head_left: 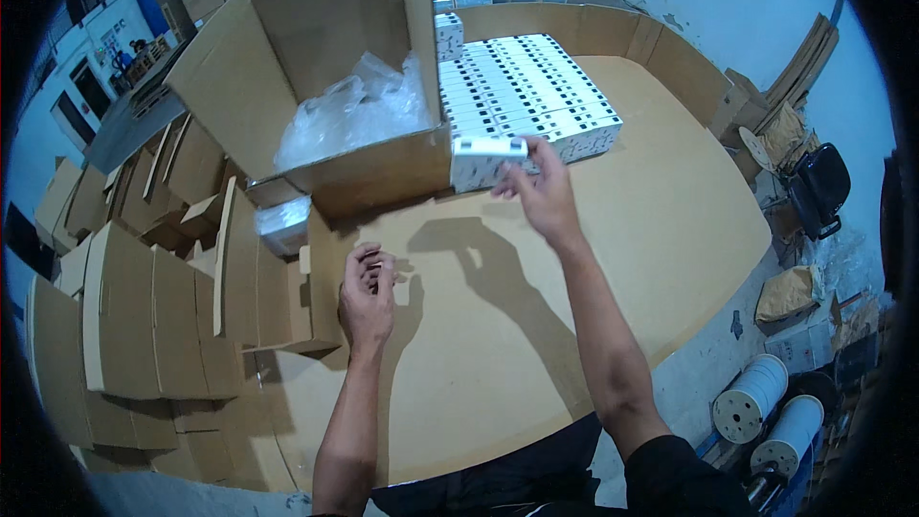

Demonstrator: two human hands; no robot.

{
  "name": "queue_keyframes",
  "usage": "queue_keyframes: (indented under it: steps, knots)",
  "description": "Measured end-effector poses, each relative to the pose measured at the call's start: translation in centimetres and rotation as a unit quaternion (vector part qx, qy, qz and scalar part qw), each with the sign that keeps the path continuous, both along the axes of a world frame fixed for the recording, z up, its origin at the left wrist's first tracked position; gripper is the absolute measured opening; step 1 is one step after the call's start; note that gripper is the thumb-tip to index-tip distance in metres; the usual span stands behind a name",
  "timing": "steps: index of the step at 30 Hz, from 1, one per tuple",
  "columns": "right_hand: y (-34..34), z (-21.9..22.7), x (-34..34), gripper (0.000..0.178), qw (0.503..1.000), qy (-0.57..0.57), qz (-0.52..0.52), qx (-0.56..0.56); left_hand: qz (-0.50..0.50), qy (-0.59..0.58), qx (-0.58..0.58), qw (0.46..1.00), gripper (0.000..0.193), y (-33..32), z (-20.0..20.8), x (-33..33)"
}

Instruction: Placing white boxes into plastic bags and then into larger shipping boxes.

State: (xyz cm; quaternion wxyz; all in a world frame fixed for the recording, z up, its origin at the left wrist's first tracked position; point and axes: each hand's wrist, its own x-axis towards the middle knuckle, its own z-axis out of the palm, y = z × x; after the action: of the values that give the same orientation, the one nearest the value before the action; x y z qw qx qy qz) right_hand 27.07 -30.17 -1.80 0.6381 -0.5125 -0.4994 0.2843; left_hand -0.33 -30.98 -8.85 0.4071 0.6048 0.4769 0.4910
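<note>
My right hand (546, 196) reaches to the near corner of a block of stacked small white boxes (536, 86) with dark square marks. Its thumb and fingers close on the right end of one slim white box (490, 147), which lies at the top of the near edge. My left hand (368, 292) hovers over the brown tabletop (479, 325), beside an open small carton (295, 297). Its fingers are loosely curled and apart, with nothing seen in them. Clear plastic-wrapped goods (284, 223) sit in that small carton.
A large open carton (373, 168) holding clear plastic bags (359, 110) stands at the back left. Several empty cartons (163, 316) crowd the left side. A cardboard wall (670, 53) bounds the far table edge. White spools (751, 397) and a black chair (818, 190) are at the right.
</note>
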Motion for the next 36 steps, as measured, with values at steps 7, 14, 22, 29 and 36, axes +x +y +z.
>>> queue_keyframes:
  steps: [7,14,22,29,36]
  knots:
    - [-2.9,-5.3,-7.6,0.030,0.989,0.044,0.093,-0.104,-0.092,-0.183,-0.102,0.973,0.034,0.7,-0.1,0.6]
    - [-2.7,-6.7,-6.8,0.028,0.977,0.083,0.186,-0.062,-0.054,-0.133,-0.084,0.986,0.032,1.6,-1.0,0.1]
    - [-1.6,-7.9,-7.6,0.061,0.986,0.087,0.143,-0.024,-0.058,-0.102,-0.097,0.988,0.034,1.5,-0.5,0.8]
    - [-1.7,-7.3,-7.5,0.081,0.990,-0.025,0.129,-0.043,-0.095,-0.038,-0.034,0.994,0.045,1.6,-1.5,0.3]
    - [-2.1,-7.6,-7.1,0.080,0.987,-0.064,0.132,-0.061,-0.039,0.080,-0.005,0.996,0.038,1.1,-1.3,0.4]
